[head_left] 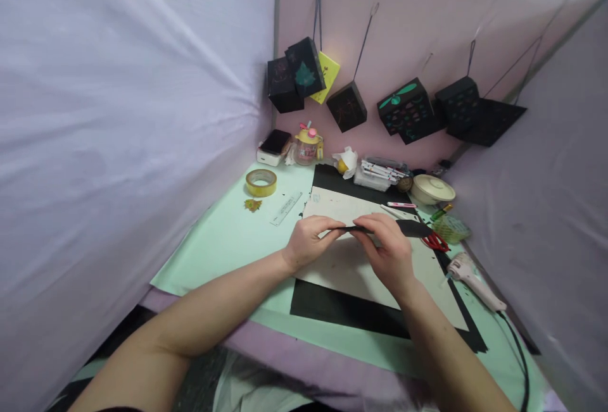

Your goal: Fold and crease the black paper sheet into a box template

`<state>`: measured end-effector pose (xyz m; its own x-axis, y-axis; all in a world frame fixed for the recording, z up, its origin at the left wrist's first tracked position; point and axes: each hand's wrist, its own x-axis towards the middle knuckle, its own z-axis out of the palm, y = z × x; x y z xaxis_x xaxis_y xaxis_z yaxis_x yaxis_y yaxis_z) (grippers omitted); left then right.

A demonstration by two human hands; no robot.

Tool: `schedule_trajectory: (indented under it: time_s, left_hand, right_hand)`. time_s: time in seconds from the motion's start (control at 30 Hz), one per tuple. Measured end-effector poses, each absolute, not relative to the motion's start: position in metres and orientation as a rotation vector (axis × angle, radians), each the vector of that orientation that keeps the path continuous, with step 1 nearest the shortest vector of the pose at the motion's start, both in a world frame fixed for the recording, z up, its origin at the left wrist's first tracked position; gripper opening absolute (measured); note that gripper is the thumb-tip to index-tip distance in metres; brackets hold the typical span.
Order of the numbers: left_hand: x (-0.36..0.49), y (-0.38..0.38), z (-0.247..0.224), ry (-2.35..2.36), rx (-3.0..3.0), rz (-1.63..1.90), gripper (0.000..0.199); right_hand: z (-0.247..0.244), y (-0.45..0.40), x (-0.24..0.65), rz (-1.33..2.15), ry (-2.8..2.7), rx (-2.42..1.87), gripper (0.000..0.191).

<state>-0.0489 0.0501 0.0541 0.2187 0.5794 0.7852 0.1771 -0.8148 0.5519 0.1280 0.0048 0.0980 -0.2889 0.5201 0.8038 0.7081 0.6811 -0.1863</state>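
Between my two hands is a thin strip of black paper [352,228], seen nearly edge-on above the work sheet. My left hand [311,241] pinches its left end with thumb and fingers. At the other end, the fingers of my right hand [387,247] are closed on it too. Under both hands lies a pale board [342,263] on top of large black paper sheets [346,304]. Just right of my right hand rests another black paper piece [412,228], beside red-handled scissors [434,242].
A tape roll [261,183], a dry leaf [252,205] and a clear ruler [286,208] lie on the left. A hot glue gun [475,282] with its cord is at the right. Behind stand a pen box [380,174], a lidded bowl [432,189] and a bottle [307,146]. Black paper boxes [346,106] hang above.
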Motion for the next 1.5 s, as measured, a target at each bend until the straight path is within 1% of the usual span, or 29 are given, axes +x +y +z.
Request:
schedule_trajectory:
  time_s: [0.13, 0.3, 0.67, 0.83, 0.9, 1.0, 1.17, 1.33, 1.5]
  left_hand:
    - [-0.048, 0.048, 0.055, 0.696, 2.138, 1.603, 0.010]
    - [-0.047, 0.049, 0.055, 0.679, 2.144, 1.618, 0.010]
    - [-0.048, 0.049, 0.052, 0.727, 2.141, 1.532, 0.013]
    - [-0.048, 0.048, 0.055, 0.690, 2.077, 1.533, 0.024]
    - [-0.048, 0.048, 0.056, 0.647, 2.084, 1.545, 0.022]
    - [-0.049, 0.050, 0.059, 0.585, 2.130, 1.600, 0.014]
    - [-0.049, 0.049, 0.062, 0.584, 2.175, 1.635, 0.007]
    - [-0.047, 0.048, 0.059, 0.597, 2.191, 1.669, 0.006]
    - [-0.051, 0.053, 0.057, 0.625, 2.259, 1.641, 0.010]
  right_hand:
    - [0.100, 0.005, 0.129, -0.203, -1.937, -0.991, 0.011]
    - [0.100, 0.006, 0.130, -0.176, -1.944, -1.016, 0.007]
    - [0.103, 0.002, 0.133, -0.140, -1.966, -1.022, 0.008]
    - [0.102, 0.000, 0.135, -0.151, -1.949, -1.022, 0.008]
    - [0.102, 0.000, 0.136, -0.154, -1.952, -1.026, 0.008]
    - [0.101, 0.000, 0.136, -0.168, -1.952, -1.019, 0.008]
    - [0.100, 0.000, 0.136, -0.155, -1.953, -1.018, 0.008]
    - [0.099, 0.000, 0.137, -0.156, -1.965, -1.018, 0.007]
    - [0.102, 0.000, 0.137, -0.210, -1.998, -1.024, 0.011]
